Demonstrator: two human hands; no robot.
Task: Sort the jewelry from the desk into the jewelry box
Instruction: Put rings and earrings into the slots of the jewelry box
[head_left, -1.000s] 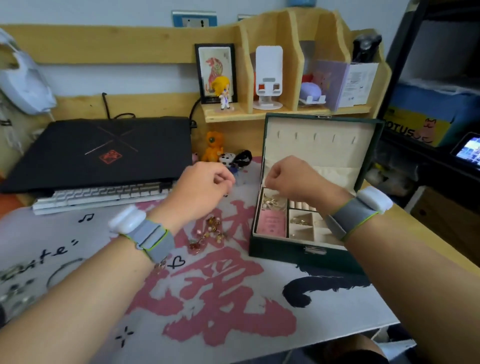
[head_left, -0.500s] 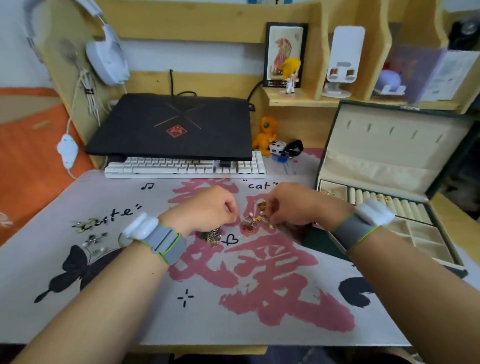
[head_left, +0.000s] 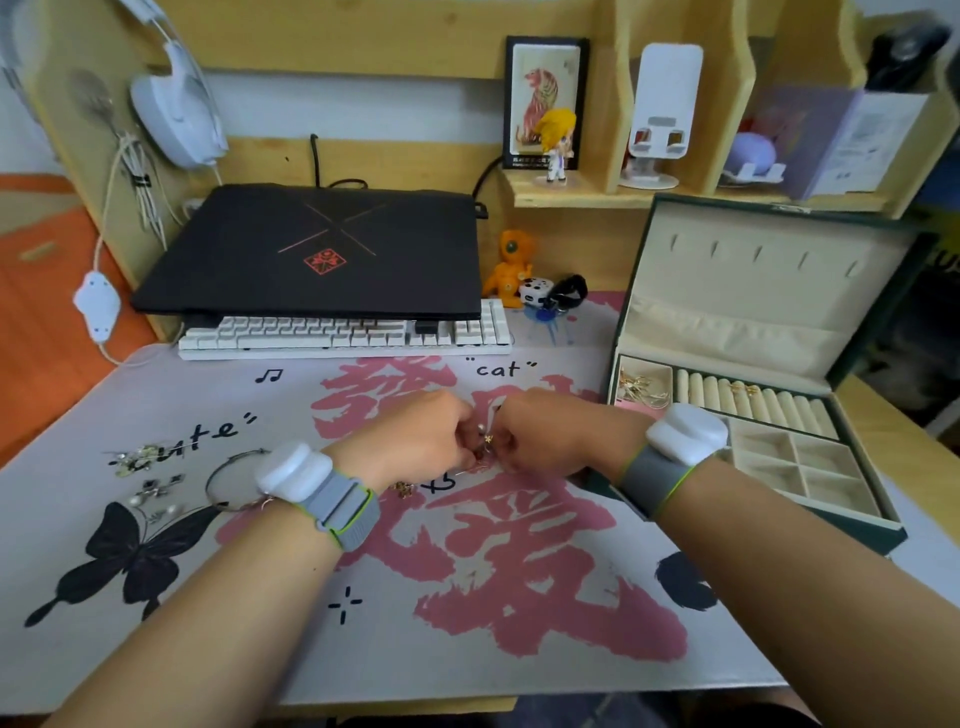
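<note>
Both hands working a small gold piece at the centre of the desk mat.

Left on the mat (head_left: 156, 395), loose jewelry (head_left: 150, 478) and a bangle (head_left: 228, 480) wait. Your left hand (head_left: 410, 441) and right hand (head_left: 556, 434) curl together, fingertips pinching the gold piece (head_left: 487, 440) between them. Lift it clear of the pile before carrying it. The jewelry box (head_left: 852, 519) stands open, just right of your right wrist.

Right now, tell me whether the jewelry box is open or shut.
Open. The jewelry box has its lid raised upright, exposing compartments.
</note>
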